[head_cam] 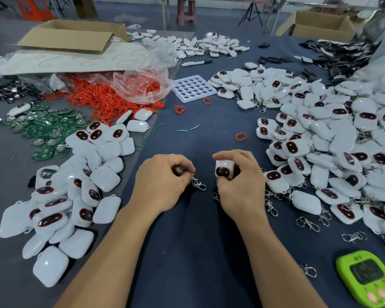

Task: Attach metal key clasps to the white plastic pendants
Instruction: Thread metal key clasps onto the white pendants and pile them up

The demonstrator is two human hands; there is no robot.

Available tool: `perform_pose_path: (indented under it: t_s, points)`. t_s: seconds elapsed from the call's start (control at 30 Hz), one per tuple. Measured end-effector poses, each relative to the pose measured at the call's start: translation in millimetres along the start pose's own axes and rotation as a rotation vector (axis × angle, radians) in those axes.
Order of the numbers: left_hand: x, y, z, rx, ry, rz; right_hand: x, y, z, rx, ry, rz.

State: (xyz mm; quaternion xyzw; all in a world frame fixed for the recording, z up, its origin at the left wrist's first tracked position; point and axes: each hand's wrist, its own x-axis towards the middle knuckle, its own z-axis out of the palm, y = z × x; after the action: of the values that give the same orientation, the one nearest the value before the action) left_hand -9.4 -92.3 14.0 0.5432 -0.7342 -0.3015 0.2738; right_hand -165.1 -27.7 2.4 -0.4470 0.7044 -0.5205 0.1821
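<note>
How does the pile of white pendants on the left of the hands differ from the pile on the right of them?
The right pile has metal clasps attached to many pendants; the left pile shows none. The right pile is larger and stretches far back; the left pile is smaller and borders green circuit boards. Both hold white pendants, many showing a dark oval with a red rim.

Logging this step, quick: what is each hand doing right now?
Left hand: pinches a clasp.
Right hand: holds a pendant.
</note>
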Motion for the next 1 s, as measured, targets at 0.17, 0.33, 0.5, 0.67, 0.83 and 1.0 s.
perform_pose_path:
  t_s: [0.17, 0.33, 0.5, 0.67, 0.83, 1.0]
  points:
    - [1, 0, 4, 0.127, -0.084, 0.102, 3, 2, -2, 0.154, 0.024, 0.105]
    - [6, -3, -4, 0.084, -0.165, 0.098, 5, 4, -2, 0.186, -0.010, 0.121]
    - [3, 0, 2, 0.010, -0.046, 0.029, 7, 7, -2, 0.091, -0.107, 0.083]
    - [3, 1, 5, -0.137, 0.052, 0.014, 4, 0, -2, 0.244, -0.032, 0.096]
    - [1, 3, 9, -0.258, 0.063, 0.077, 0, -4, -5, 0.335, -0.092, 0.087]
    - [-1, 5, 10, -0.339, 0.104, 0.109, -5, -6, 1, 0.139, -0.170, 0.048]
